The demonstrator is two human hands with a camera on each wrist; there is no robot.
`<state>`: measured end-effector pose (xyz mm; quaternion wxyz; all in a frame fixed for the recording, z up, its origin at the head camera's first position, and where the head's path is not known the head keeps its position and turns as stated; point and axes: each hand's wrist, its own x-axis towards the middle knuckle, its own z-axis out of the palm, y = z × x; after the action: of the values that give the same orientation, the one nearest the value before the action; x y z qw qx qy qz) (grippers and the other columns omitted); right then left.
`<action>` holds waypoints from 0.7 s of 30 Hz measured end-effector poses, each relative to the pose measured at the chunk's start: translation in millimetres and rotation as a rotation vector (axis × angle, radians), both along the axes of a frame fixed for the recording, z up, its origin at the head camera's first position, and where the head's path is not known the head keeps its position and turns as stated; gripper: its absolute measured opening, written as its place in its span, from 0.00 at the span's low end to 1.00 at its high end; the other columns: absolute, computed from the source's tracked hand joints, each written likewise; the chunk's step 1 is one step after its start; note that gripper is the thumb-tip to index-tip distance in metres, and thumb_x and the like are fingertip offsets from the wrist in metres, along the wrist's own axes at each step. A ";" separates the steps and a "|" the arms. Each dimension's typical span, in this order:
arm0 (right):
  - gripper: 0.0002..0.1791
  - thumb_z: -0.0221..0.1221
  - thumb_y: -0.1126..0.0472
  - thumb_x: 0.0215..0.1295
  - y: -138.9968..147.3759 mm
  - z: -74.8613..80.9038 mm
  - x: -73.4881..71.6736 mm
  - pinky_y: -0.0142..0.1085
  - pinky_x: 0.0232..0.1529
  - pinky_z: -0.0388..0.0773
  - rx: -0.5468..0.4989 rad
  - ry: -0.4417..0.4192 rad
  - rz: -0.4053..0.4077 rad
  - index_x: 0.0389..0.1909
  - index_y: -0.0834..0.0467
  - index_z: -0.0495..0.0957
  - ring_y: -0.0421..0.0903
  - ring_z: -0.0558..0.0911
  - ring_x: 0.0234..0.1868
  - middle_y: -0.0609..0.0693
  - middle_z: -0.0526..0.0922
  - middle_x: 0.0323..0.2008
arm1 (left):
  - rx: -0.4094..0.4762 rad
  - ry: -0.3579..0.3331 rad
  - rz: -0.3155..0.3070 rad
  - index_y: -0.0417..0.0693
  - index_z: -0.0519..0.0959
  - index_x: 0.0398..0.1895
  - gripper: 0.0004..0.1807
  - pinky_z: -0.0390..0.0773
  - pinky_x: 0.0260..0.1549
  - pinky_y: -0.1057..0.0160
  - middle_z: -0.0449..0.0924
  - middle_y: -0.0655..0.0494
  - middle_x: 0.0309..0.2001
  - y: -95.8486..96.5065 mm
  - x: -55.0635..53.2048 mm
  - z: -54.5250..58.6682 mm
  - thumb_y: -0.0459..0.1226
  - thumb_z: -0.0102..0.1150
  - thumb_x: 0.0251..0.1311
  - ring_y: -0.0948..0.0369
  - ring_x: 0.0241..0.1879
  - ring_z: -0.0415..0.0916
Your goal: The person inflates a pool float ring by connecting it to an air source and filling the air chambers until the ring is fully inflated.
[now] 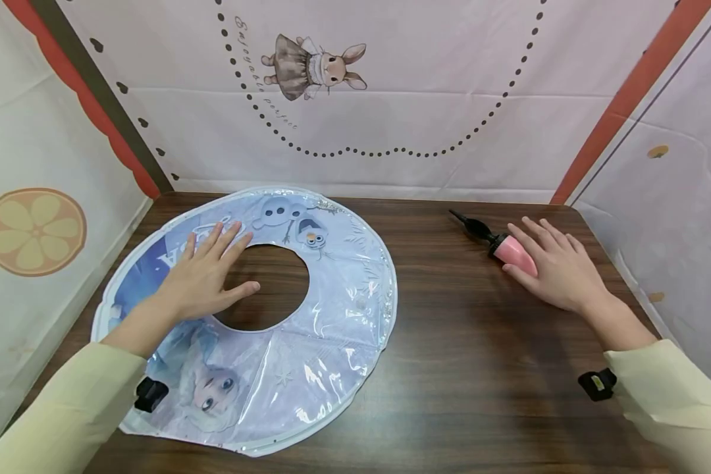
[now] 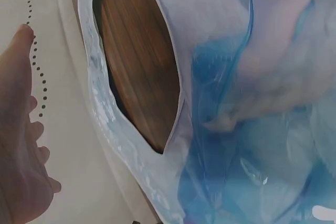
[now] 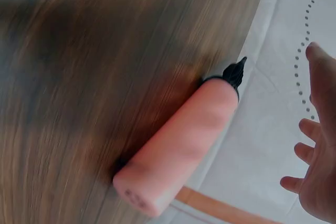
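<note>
A flat, deflated swim ring of pale blue clear-topped plastic, printed with a snowman and a cartoon figure, lies on the left of the table. Over its left part, beside the central hole, my left hand is spread with the fingers straight. In the left wrist view that hand appears raised off the ring. On the right lies a hand air pump with a pink barrel and a black tapered nozzle pointing to the back left. My right hand hovers above the barrel, fingers extended, hiding its rear end in the head view.
The dark wood-grain table runs back to a white printed cloth with a rabbit picture. More cloth hangs at both sides. A black strap piece shows at the right sleeve, another at the left.
</note>
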<state>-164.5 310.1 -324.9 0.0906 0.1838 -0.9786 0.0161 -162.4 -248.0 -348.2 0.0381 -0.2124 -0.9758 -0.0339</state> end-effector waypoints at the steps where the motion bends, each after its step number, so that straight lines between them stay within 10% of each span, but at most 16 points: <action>1: 0.39 0.55 0.43 0.60 -2.9 -0.4 -0.9 0.62 0.59 0.51 -0.007 0.006 0.010 0.70 0.52 0.54 0.62 0.54 0.68 0.59 0.55 0.68 | 0.011 0.010 -0.008 0.56 0.42 0.73 0.48 0.32 0.62 0.36 0.36 0.51 0.74 1.4 -0.6 -1.2 0.65 0.47 0.55 0.50 0.72 0.29; 21: 0.26 0.61 0.56 0.57 -73.2 -18.9 -13.7 0.53 0.43 0.72 -0.121 0.044 0.211 0.55 0.61 0.72 0.61 0.77 0.46 0.63 0.77 0.45 | 0.209 0.109 -0.219 0.46 0.61 0.66 0.44 0.50 0.62 0.40 0.54 0.45 0.69 49.9 -6.6 -26.7 0.58 0.60 0.49 0.44 0.69 0.47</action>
<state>-178.2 236.9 -343.9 0.1207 0.2804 -0.9488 0.0807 -169.0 -198.1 -374.9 0.1089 -0.3140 -0.9345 -0.1277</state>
